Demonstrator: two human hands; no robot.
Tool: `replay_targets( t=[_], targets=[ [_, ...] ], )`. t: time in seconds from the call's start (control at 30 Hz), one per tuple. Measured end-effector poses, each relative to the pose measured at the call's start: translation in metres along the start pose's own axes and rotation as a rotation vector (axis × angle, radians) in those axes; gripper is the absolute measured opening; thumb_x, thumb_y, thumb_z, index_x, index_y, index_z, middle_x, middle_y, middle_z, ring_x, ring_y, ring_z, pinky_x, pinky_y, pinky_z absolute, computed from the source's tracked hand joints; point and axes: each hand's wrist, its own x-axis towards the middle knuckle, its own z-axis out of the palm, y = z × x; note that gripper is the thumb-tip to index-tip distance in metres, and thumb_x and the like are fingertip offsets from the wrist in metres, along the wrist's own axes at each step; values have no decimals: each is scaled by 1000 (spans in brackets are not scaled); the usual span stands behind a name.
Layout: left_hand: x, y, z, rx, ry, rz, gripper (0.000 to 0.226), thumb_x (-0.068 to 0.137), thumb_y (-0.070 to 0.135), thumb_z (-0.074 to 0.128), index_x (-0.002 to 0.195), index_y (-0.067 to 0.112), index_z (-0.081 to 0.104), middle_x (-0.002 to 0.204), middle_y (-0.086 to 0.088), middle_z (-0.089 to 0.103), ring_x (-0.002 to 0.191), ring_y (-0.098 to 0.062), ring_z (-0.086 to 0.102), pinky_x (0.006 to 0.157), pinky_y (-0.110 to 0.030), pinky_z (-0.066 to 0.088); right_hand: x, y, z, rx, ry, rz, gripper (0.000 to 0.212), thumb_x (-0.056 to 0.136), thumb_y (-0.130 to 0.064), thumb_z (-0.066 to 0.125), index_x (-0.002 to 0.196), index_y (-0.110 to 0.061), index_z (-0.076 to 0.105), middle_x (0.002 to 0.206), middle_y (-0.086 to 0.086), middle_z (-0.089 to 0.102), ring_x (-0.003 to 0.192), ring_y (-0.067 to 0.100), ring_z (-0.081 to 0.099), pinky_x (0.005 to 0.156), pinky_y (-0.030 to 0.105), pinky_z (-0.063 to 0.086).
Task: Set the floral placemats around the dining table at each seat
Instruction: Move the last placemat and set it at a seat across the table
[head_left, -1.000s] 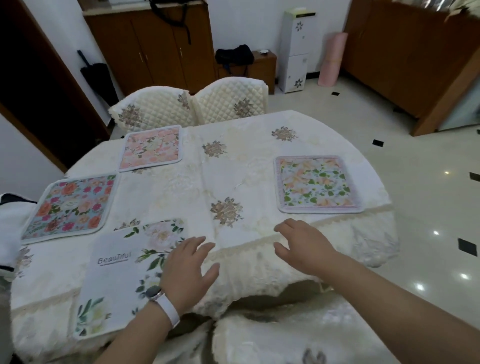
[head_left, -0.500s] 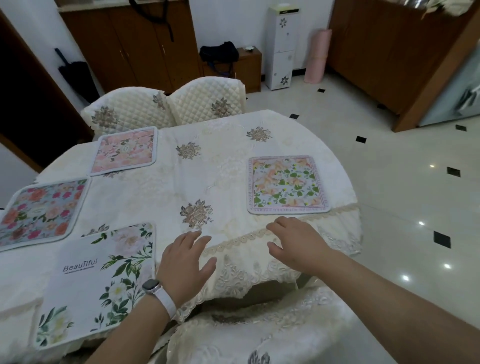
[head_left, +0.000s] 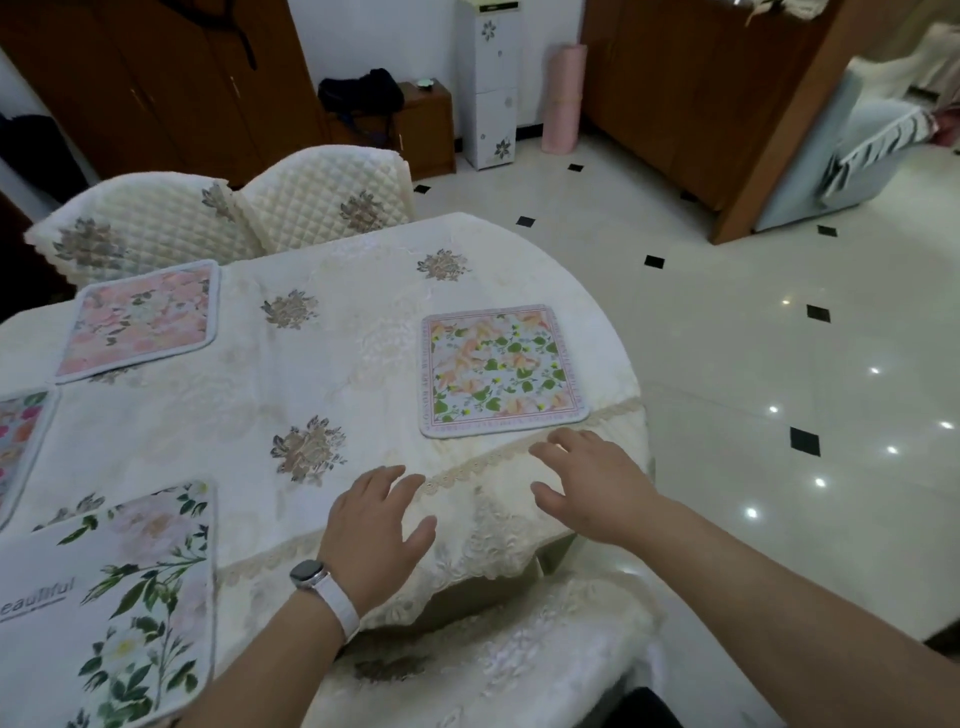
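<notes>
Plainly, the green-leaf placemat (head_left: 498, 369) lies flat on the worktop (head_left: 353, 364), just beyond my right hand (head_left: 597, 488); my left hand (head_left: 379, 525) is alongside. Both hands' fingers (head_left: 571, 441) are loose, holding nothing. I judge it light and floppy: pinch its near edge.

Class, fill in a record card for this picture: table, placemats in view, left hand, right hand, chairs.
Table: cream lace-edged cloth over it
Placemats in view: four; pink mat, green-leaf mat, white "Beautiful" mat, bright mat cut by the left edge
Left hand: open, empty, watch on wrist
Right hand: open, empty, near the green-leaf mat's front edge
Chairs: two quilted chairs at the far side
</notes>
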Motion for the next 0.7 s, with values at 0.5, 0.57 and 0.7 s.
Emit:
replay_targets(
  t=[0.5,0.57,0.7],
  targets=[
    [143,245,70,45,-47,-63,64,80,58,40,126,20,62,130,-6,60,121,-29,53,96,-47,46,27,287,-38,80,-66,-107,51,96,-45,41,143,-25,42,144,4,44,127,26,43,100,40,40],
    [160,267,70,82,-37,-62,63,80,58,40,124,19,63,128,-7,62,119,-30,54,94,-46,47,29,316,-50,73,-69,-130,51,96,-45,41,142,-23,43,145,5,43,128,26,42,101,40,40],
    [190,299,71,96,-21,-72,64,79,57,38,123,19,63,126,-8,63,117,-31,56,93,-48,47,40,352,-72,72,-31,-153,50,96,-44,43,141,-23,45,144,4,43,127,26,43,100,40,40]
  ],
)
